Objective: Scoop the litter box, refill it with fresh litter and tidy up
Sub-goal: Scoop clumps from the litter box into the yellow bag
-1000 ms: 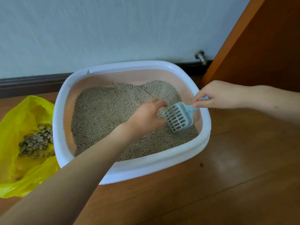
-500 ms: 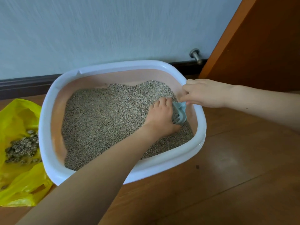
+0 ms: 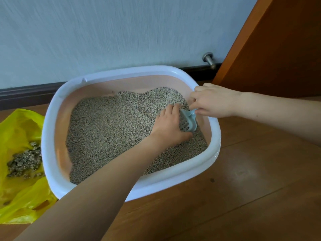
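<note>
Right hand (image 3: 212,101) fingers clamped on scoop (image 3: 188,122); left hand (image 3: 169,126) fingers together, flat on litter (image 3: 111,129).

The left hand (image 3: 169,126) covered part of the scoop (image 3: 188,123), whose handle was hidden inside the right hand (image 3: 211,101). The yellow bag (image 3: 19,193) ran off the left edge, the litter box (image 3: 50,136) hiding its right side. Both arms were cut off by the frame

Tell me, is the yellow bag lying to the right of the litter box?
No, the yellow bag lies on the floor left of the litter box, holding scooped clumps.
</note>
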